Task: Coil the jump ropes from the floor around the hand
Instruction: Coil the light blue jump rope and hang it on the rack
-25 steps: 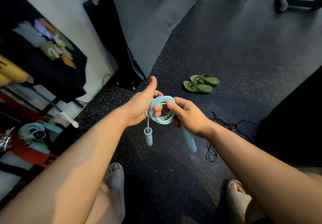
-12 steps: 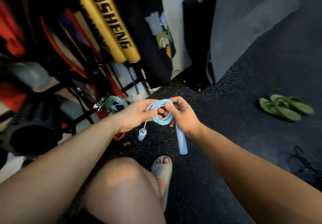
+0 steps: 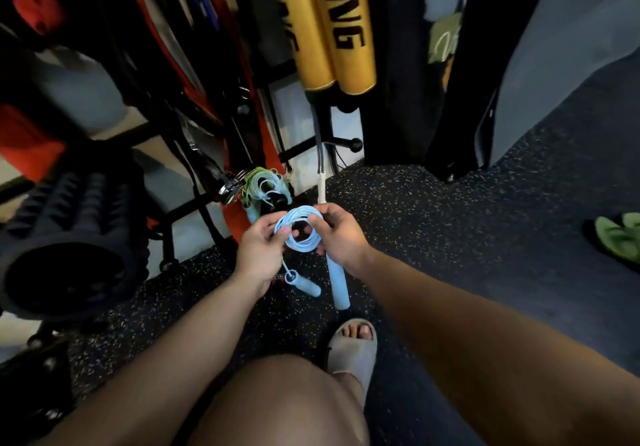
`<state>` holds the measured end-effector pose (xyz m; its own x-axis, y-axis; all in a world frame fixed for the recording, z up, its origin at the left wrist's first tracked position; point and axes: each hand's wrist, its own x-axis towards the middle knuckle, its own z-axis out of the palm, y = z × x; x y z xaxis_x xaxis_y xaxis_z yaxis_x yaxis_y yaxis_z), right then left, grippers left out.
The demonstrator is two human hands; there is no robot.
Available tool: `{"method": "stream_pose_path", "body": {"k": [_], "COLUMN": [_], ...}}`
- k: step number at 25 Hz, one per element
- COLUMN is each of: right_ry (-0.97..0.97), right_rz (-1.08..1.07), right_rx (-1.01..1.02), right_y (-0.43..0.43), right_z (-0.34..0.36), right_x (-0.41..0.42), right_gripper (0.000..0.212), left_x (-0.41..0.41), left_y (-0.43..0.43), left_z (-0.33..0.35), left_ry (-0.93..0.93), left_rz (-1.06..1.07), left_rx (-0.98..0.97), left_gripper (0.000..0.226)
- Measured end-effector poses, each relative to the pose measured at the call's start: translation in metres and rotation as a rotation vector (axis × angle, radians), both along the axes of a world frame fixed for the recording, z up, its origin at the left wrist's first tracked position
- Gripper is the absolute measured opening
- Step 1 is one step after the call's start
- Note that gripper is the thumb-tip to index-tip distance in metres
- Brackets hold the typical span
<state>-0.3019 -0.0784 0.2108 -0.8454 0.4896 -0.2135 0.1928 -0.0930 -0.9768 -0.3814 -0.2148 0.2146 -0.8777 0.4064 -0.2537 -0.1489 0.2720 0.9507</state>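
**A:** Where's the rope, from where you stand?

**B:** Up off the floor. The thin pale blue jump rope (image 3: 299,245) is wound into a small round coil and held in the air between the person's two hands, out in front of a raised bare knee (image 3: 277,400).

**A:** And how do the hands have it?

**B:** The left hand (image 3: 259,253) pinches the coil's left edge between thumb and fingertips. The right hand (image 3: 341,239) has its fingers curled round the right edge, thumb over the top of the loops.

**A:** The handles?

**B:** Both are below the coil. The tilted pale blue handle (image 3: 306,284) dangles on a short bit of cord under the left hand. The upright pale blue handle (image 3: 337,286) comes straight down from under the right palm. They are near each other, but apart.

**A:** What's around them?

**B:** Just beyond the hands is another coiled rope bundle (image 3: 265,184), pale green and whitish, at the foot of a black metal rack (image 3: 194,154). I can't tell whether it hangs or rests there. Above it two yellow padded cylinders (image 3: 349,29) with black lettering stand side by side, touching. To the left lies a black ribbed foam roller (image 3: 69,237), open end towards me.

**A:** And underfoot?

**B:** Black speckled rubber floor (image 3: 450,220). A foot in a beige slide sandal (image 3: 353,348) is planted below the hands, and a green sandal (image 3: 620,237) lies well off to the right.
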Motion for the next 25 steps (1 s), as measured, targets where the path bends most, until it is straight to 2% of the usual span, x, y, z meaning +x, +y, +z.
{"method": "stream_pose_path", "body": {"k": [9,13,20,22,25], "right_ry": [0.012,0.023,-0.046,-0.052,-0.075], "right_rz": [0.022,-0.030,-0.079,-0.088,-0.100], "right_rx": [0.193,0.378,-0.016,-0.079,-0.113], "right_y": [0.012,0.020,0.030,0.029,0.030], "right_z": [-0.054,-0.074,-0.090,-0.096,-0.101], "right_x": [-0.103,-0.123,-0.156,-0.171,-0.187], "right_gripper": [0.025,0.025,0.026,0.029,0.034], "left_x": [-0.080,-0.100,-0.130,-0.141,-0.158], "left_y": [0.013,0.021,0.026,0.029,0.032], "left_z": [-0.057,-0.070,-0.085,-0.088,-0.092], "left_ry": [0.190,0.172,0.194,0.188,0.229], "left_rz": [0.135,0.117,0.125,0.135,0.104], "left_rx": [-0.052,-0.084,-0.113,-0.138,-0.280], "left_gripper": [0.027,0.027,0.029,0.029,0.032]}}
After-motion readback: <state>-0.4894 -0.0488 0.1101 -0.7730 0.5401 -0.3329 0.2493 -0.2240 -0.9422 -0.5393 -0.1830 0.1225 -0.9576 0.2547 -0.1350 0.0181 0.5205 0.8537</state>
